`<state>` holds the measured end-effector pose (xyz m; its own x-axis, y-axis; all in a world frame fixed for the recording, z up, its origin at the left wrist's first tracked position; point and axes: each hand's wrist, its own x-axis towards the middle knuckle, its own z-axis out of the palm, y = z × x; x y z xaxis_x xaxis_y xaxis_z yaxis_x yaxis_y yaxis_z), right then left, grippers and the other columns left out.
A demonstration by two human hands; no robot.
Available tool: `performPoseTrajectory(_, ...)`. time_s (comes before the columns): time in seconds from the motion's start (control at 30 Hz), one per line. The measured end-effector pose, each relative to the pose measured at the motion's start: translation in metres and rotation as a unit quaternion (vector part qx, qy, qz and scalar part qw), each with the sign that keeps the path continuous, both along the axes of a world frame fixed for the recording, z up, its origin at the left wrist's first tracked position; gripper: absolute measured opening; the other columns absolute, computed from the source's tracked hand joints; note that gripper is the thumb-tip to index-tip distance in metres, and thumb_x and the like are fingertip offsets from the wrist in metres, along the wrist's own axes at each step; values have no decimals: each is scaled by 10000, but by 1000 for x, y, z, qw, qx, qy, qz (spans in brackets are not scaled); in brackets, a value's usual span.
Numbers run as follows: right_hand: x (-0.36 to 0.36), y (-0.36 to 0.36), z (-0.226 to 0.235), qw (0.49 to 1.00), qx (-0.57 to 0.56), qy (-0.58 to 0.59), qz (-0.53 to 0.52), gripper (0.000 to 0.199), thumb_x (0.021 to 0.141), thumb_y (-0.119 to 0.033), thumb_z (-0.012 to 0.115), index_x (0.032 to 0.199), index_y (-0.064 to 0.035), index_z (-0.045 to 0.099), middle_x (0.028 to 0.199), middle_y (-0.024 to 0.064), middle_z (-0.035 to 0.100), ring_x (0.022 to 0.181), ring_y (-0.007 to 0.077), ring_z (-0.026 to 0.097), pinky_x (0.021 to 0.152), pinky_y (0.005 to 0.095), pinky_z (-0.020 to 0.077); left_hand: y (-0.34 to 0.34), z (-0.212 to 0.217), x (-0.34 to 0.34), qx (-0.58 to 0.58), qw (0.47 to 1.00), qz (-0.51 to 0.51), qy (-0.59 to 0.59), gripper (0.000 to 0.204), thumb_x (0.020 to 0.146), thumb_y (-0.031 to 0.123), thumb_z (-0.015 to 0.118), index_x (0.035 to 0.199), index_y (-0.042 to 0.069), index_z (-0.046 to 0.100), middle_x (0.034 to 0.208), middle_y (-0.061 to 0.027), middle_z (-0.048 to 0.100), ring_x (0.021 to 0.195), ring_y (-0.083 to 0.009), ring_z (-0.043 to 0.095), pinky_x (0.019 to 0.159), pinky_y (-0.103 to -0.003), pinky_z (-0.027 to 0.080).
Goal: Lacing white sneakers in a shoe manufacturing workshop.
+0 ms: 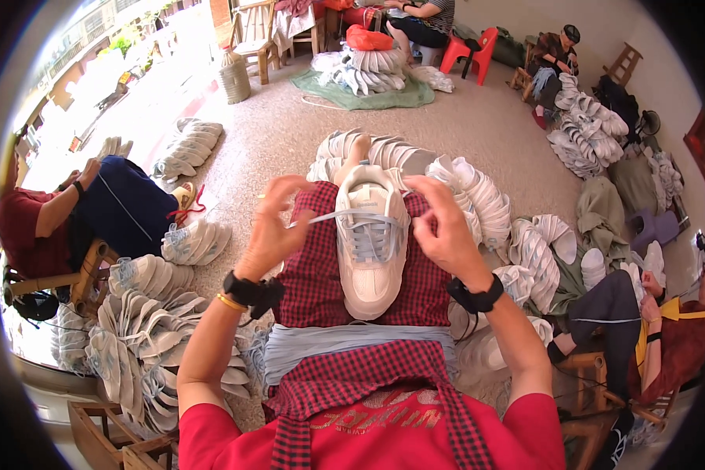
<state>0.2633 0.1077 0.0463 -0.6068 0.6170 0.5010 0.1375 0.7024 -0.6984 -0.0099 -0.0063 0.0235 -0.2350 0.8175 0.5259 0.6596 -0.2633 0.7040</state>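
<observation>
A white sneaker (374, 282) rests on my lap, on a red-and-black checked apron (309, 274), with its toe toward me. Pale blue-grey laces (372, 241) cross its front. My left hand (280, 223) is beside the shoe's left side, and a loose lace stretches from its thumb across the tongue (370, 200). On the other side, my right hand (445, 227) has its fingers bent and apart near the shoe's collar, with nothing visible between them. A bundle of light blue laces (360, 348) lies across my lap, nearer my body.
Stacked white shoes (478, 200) lie beyond my knees, and more shoe piles (145, 345) are on my left. People sit working on both sides and farther back. A wooden stool (106, 431) stands at lower left; a red chair (471, 55) is at the back.
</observation>
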Motion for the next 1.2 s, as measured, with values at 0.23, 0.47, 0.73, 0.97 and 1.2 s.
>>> performPoseTrajectory(0.23,-20,34,-25,987,85,-101,94,483,700,8,541,1165,-73,644,1301,86,611,1244,295,502,1064,407,418,16,-16,35,-7,989,-82,120,202,780,37,731,963,47,645,1337,-168,489,1198,-303,538,1019,-405,449)
performPoseTrajectory(0.47,-14,45,-28,981,137,-86,106,445,715,18,540,1128,-91,665,1298,69,621,1196,279,529,968,368,483,21,-9,26,-122,980,-160,0,100,873,110,679,923,50,617,1426,-142,421,1168,-239,547,840,-329,518)
performPoseTrajectory(0.73,-19,53,-13,985,82,-94,119,177,862,-40,654,1016,-69,738,1128,78,719,950,249,656,764,346,534,22,9,11,-120,987,-104,3,136,861,114,708,952,13,698,1056,-107,628,885,-188,625,741,-313,517)
performPoseTrajectory(0.97,-23,55,-13,983,82,-84,142,121,891,-63,687,999,-43,738,1044,104,740,920,265,682,775,362,538,26,22,-25,-94,994,-46,26,211,891,171,723,842,-34,723,698,-56,629,612,-90,537,564,-285,437)
performPoseTrajectory(1.2,5,48,20,989,50,-102,94,127,954,-115,650,1018,-16,698,877,37,693,767,152,662,716,310,525,-8,70,-76,-264,959,-81,64,299,945,284,670,884,8,770,634,43,547,572,-51,444,513,-258,349)
